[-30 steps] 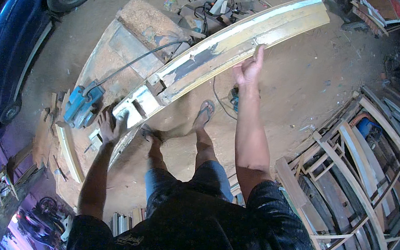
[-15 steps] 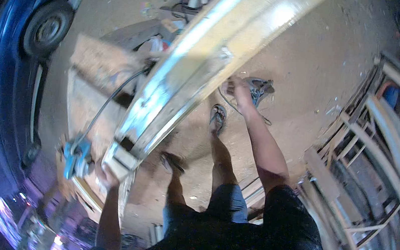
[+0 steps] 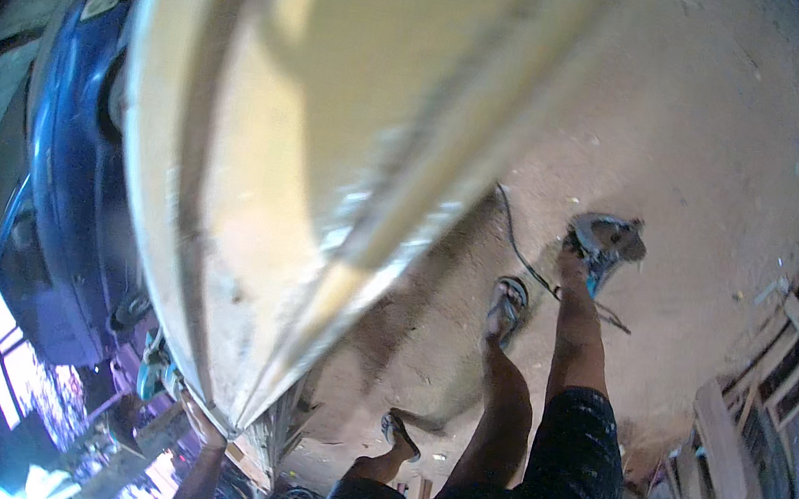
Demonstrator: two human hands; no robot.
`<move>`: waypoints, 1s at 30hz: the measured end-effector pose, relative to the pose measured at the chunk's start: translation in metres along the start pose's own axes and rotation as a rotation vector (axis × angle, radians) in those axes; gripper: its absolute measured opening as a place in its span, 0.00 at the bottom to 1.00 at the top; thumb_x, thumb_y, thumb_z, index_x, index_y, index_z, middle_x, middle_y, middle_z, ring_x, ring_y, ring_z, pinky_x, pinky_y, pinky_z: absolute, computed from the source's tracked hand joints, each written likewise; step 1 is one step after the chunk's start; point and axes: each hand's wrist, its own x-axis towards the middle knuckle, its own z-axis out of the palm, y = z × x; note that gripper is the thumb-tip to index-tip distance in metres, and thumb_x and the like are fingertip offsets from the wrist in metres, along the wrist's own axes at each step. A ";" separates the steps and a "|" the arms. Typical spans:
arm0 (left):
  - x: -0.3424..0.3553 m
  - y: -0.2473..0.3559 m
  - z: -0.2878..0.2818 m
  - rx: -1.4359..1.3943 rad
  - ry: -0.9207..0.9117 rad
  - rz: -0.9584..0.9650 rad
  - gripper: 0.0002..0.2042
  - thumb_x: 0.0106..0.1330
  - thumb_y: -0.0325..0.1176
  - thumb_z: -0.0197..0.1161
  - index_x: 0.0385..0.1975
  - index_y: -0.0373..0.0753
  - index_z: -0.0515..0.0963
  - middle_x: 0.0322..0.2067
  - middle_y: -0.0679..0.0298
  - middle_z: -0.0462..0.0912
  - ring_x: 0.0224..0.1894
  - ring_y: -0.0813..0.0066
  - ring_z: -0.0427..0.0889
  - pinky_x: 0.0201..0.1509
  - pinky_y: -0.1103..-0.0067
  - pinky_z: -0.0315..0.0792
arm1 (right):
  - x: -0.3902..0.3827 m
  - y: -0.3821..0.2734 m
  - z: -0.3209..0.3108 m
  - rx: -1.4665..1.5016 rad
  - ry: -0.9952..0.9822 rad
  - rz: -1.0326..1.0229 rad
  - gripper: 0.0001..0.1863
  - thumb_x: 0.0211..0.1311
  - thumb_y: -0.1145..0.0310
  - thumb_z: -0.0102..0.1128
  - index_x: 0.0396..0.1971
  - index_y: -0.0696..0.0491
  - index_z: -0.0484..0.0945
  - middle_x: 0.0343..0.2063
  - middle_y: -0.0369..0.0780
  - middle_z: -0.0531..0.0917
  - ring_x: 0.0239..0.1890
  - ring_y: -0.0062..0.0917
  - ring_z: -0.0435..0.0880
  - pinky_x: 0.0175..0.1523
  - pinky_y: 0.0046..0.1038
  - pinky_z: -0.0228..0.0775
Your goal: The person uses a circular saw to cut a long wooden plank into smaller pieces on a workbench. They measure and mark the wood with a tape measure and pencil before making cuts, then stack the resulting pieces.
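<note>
My left hand [image 3: 199, 417] gripped lower end of long, curved, cream-yellow wooden beam [image 3: 252, 220], tilted across my left side. Right hand [image 3: 575, 252] near blue-grey power tool [image 3: 615, 238]; couldn't tell whether open or closed.

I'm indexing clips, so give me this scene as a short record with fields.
Main piece: curved wooden beam, yellowish, slanting up and away
Left hand: at the beam's near end; grip blurred
Right hand: overlaps a power tool in view; contact unclear
Left side: blue car
Right side: stacked curved wooden pieces
</note>
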 end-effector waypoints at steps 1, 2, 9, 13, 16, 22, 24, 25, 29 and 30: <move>-0.011 0.004 -0.004 0.005 0.027 -0.002 0.25 0.78 0.53 0.45 0.47 0.32 0.72 0.41 0.53 0.76 0.45 0.61 0.73 0.56 0.67 0.66 | 0.003 -0.012 -0.004 -0.038 -0.048 -0.034 0.19 0.69 0.67 0.50 0.54 0.61 0.76 0.49 0.55 0.84 0.50 0.45 0.86 0.51 0.45 0.79; -0.013 0.007 -0.003 0.018 0.034 -0.002 0.24 0.78 0.52 0.45 0.46 0.32 0.72 0.40 0.53 0.76 0.45 0.62 0.73 0.56 0.67 0.67 | -0.001 -0.013 -0.005 -0.066 -0.086 -0.058 0.20 0.67 0.67 0.53 0.54 0.61 0.76 0.50 0.55 0.84 0.51 0.45 0.86 0.52 0.43 0.79; -0.003 0.027 0.004 -0.002 0.032 0.068 0.23 0.78 0.51 0.46 0.45 0.32 0.72 0.37 0.56 0.76 0.42 0.65 0.74 0.52 0.70 0.69 | -0.134 0.083 -0.185 0.122 0.069 -0.098 0.24 0.56 0.61 0.70 0.48 0.62 0.81 0.41 0.52 0.87 0.45 0.40 0.87 0.53 0.37 0.78; -0.033 0.026 -0.017 0.086 0.058 0.138 0.20 0.76 0.46 0.52 0.39 0.31 0.74 0.35 0.52 0.77 0.40 0.64 0.75 0.49 0.70 0.69 | -0.283 0.046 -0.308 0.429 0.203 -0.148 0.26 0.55 0.55 0.73 0.49 0.59 0.83 0.39 0.51 0.88 0.45 0.44 0.87 0.52 0.40 0.76; -0.015 0.051 -0.002 0.249 0.051 0.216 0.19 0.74 0.46 0.55 0.38 0.32 0.76 0.35 0.48 0.79 0.40 0.55 0.77 0.50 0.66 0.69 | -0.392 0.002 -0.388 0.484 0.259 0.048 0.29 0.57 0.51 0.72 0.49 0.60 0.83 0.40 0.53 0.88 0.46 0.46 0.88 0.51 0.41 0.76; -0.010 0.037 0.006 0.110 0.086 0.119 0.21 0.69 0.52 0.61 0.41 0.36 0.77 0.38 0.50 0.82 0.45 0.46 0.77 0.53 0.58 0.67 | -0.542 -0.025 -0.466 1.055 0.257 -0.038 0.17 0.62 0.63 0.71 0.46 0.56 0.80 0.30 0.35 0.83 0.29 0.22 0.80 0.37 0.26 0.75; -0.014 0.068 -0.004 0.288 0.070 0.139 0.22 0.69 0.54 0.60 0.41 0.37 0.77 0.39 0.51 0.83 0.47 0.47 0.77 0.54 0.58 0.67 | -0.590 -0.059 -0.498 1.182 0.253 -0.051 0.11 0.63 0.63 0.70 0.35 0.53 0.79 0.22 0.33 0.79 0.22 0.21 0.77 0.31 0.26 0.72; -0.016 0.079 -0.007 0.239 0.054 0.078 0.22 0.69 0.55 0.60 0.41 0.39 0.78 0.39 0.52 0.83 0.48 0.48 0.77 0.56 0.59 0.67 | -0.593 -0.061 -0.499 1.236 0.265 -0.117 0.11 0.63 0.62 0.70 0.35 0.53 0.80 0.22 0.33 0.79 0.22 0.21 0.77 0.30 0.26 0.73; -0.013 0.061 -0.001 0.180 0.098 0.146 0.22 0.67 0.55 0.63 0.41 0.39 0.79 0.40 0.51 0.82 0.50 0.46 0.76 0.58 0.58 0.66 | -0.666 -0.131 -0.516 1.195 0.364 -0.330 0.12 0.64 0.64 0.71 0.38 0.56 0.81 0.24 0.35 0.81 0.24 0.20 0.79 0.31 0.26 0.73; -0.013 0.065 -0.005 0.186 0.087 0.134 0.22 0.67 0.55 0.63 0.41 0.39 0.79 0.41 0.50 0.82 0.50 0.45 0.76 0.58 0.58 0.66 | -0.667 -0.129 -0.509 1.105 0.362 -0.414 0.13 0.63 0.66 0.70 0.40 0.58 0.81 0.24 0.35 0.82 0.24 0.19 0.79 0.31 0.26 0.73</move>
